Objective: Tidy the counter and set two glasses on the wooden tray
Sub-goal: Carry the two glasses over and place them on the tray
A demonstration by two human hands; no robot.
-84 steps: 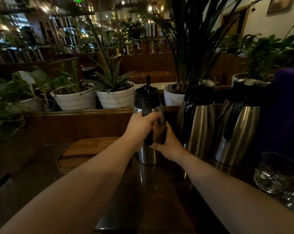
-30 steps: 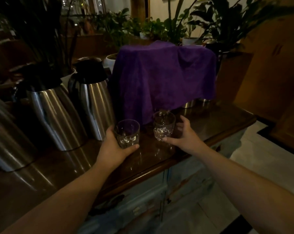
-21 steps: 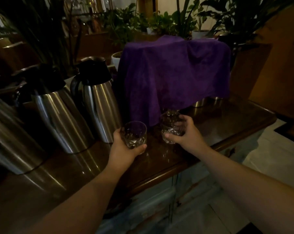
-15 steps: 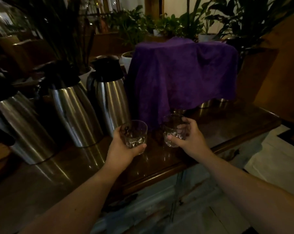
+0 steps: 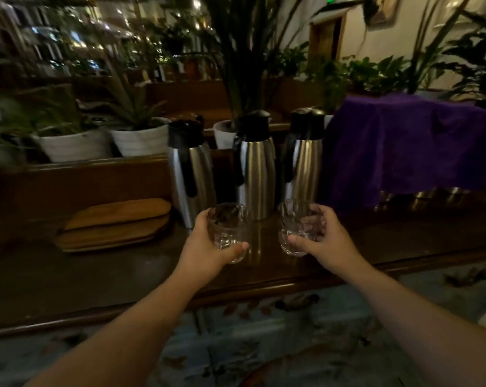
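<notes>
A: Containers first. Two clear cut-glass tumblers. The left glass (image 5: 227, 233) sits in the left hand (image 5: 205, 251); the right glass (image 5: 300, 227) sits in the right hand (image 5: 324, 245). Contents of either: cannot tell, the light is dim and the facets glare.

B: Orientation?

A: Both upright, mouths up, long axis vertical. They are side by side, apart from each other, above the dark wooden counter (image 5: 96, 277) near its front edge.

B: Other vessels?

A: Three steel carafes with black lids behind the glasses: left carafe (image 5: 190, 174), middle carafe (image 5: 254, 166), right carafe (image 5: 303, 157). All closed, so contents unseen. White plant pots (image 5: 141, 139) stand on the ledge beyond.

B: The tray?

A: The wooden tray (image 5: 113, 224) lies flat on the counter, left of the carafes, well apart from both glasses. Nothing rests on it.

B: Hand pose?

A: Both forearms extend forward. Each hand wraps its glass from the outer side, thumb across the near face, fingers curled around the far side. A purple cloth (image 5: 409, 146) drapes something at the right.
</notes>
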